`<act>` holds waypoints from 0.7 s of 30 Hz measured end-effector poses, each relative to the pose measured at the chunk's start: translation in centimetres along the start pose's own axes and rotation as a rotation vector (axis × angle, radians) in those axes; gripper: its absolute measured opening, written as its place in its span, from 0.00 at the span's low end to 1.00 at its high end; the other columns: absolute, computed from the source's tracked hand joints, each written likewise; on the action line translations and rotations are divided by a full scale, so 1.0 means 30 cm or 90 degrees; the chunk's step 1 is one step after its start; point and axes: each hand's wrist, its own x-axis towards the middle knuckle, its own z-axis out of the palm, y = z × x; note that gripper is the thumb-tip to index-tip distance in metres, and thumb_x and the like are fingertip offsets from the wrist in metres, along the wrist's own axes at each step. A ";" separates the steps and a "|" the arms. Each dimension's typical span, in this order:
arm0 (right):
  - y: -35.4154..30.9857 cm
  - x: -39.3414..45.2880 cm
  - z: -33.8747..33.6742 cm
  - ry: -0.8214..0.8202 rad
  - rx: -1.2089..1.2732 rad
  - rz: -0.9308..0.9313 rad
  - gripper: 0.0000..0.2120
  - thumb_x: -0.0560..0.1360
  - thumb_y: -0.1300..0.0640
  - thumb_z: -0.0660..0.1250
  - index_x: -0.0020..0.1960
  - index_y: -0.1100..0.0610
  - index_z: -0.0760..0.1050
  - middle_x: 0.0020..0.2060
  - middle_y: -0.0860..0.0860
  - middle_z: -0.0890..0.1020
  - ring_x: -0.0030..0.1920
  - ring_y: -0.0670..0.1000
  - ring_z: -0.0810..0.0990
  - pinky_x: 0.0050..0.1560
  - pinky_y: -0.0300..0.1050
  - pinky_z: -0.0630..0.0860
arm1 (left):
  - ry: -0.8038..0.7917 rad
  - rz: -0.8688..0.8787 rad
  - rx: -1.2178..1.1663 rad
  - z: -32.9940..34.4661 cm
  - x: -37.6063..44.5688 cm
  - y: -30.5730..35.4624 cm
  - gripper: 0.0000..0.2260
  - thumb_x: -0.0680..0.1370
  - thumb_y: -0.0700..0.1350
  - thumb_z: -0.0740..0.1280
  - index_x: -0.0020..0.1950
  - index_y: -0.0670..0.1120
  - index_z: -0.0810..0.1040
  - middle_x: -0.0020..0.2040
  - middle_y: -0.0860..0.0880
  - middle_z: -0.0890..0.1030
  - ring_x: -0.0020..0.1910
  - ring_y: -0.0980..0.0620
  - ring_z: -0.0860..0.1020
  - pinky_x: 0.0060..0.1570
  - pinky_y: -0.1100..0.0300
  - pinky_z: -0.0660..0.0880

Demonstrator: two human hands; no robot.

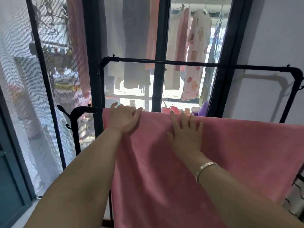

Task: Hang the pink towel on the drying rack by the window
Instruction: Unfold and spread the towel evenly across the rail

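Note:
The pink towel (pixel 238 145) hangs draped over the lower bar of the black drying rack (pixel 164 62), spread wide from the left end to past the right edge of view. My left hand (pixel 123 118) rests on the towel's top fold near its left end, fingers bent over the bar. My right hand (pixel 185 134) lies flat on the towel's front face with fingers straight and spread, fingertips at the top fold. A bracelet sits on my right wrist.
The rack's upper bar runs bare across the window. Hooks (pixel 63 111) stick out at the rack's left post. Behind the glass hang several garments (pixel 195 51). Small bottles and a plant (pixel 171 108) stand on the sill. A mesh screen door (pixel 41 96) is at left.

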 end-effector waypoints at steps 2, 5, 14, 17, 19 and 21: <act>-0.005 -0.001 0.000 -0.003 -0.008 -0.003 0.34 0.76 0.40 0.58 0.76 0.43 0.46 0.77 0.55 0.54 0.74 0.63 0.52 0.67 0.70 0.55 | -0.025 -0.022 -0.004 0.001 -0.008 0.011 0.23 0.79 0.59 0.45 0.39 0.53 0.76 0.41 0.51 0.79 0.51 0.45 0.76 0.70 0.42 0.56; -0.016 -0.004 0.007 -0.015 -0.005 -0.009 0.37 0.75 0.40 0.60 0.76 0.43 0.43 0.78 0.54 0.48 0.75 0.64 0.45 0.69 0.70 0.50 | 0.026 -0.085 -0.010 0.013 -0.053 0.052 0.19 0.81 0.55 0.51 0.66 0.52 0.72 0.66 0.46 0.72 0.69 0.46 0.65 0.73 0.43 0.46; 0.016 0.017 0.005 -0.041 0.020 -0.059 0.32 0.78 0.42 0.56 0.76 0.43 0.45 0.78 0.53 0.48 0.76 0.60 0.43 0.70 0.69 0.48 | 0.028 -0.051 -0.009 0.029 -0.148 0.125 0.20 0.81 0.57 0.54 0.69 0.51 0.68 0.68 0.47 0.70 0.70 0.45 0.62 0.68 0.38 0.57; 0.096 0.020 0.002 -0.038 0.016 -0.025 0.32 0.78 0.40 0.55 0.76 0.41 0.43 0.78 0.53 0.50 0.76 0.60 0.47 0.70 0.69 0.52 | 0.016 -0.038 -0.014 0.031 -0.136 0.116 0.20 0.80 0.58 0.52 0.69 0.51 0.68 0.67 0.47 0.71 0.69 0.45 0.62 0.68 0.37 0.57; 0.136 0.006 -0.003 -0.038 -0.006 -0.045 0.33 0.77 0.42 0.56 0.76 0.42 0.42 0.77 0.54 0.53 0.76 0.60 0.50 0.70 0.68 0.55 | 0.008 -0.044 -0.016 0.029 -0.131 0.117 0.21 0.80 0.59 0.51 0.68 0.51 0.68 0.66 0.47 0.71 0.69 0.45 0.63 0.68 0.37 0.57; 0.161 -0.011 -0.008 -0.036 -0.029 -0.071 0.34 0.77 0.44 0.58 0.76 0.43 0.42 0.77 0.55 0.54 0.76 0.60 0.52 0.70 0.66 0.55 | -0.010 -0.045 -0.009 0.023 -0.122 0.118 0.22 0.79 0.60 0.50 0.67 0.51 0.69 0.65 0.46 0.73 0.68 0.44 0.64 0.68 0.37 0.57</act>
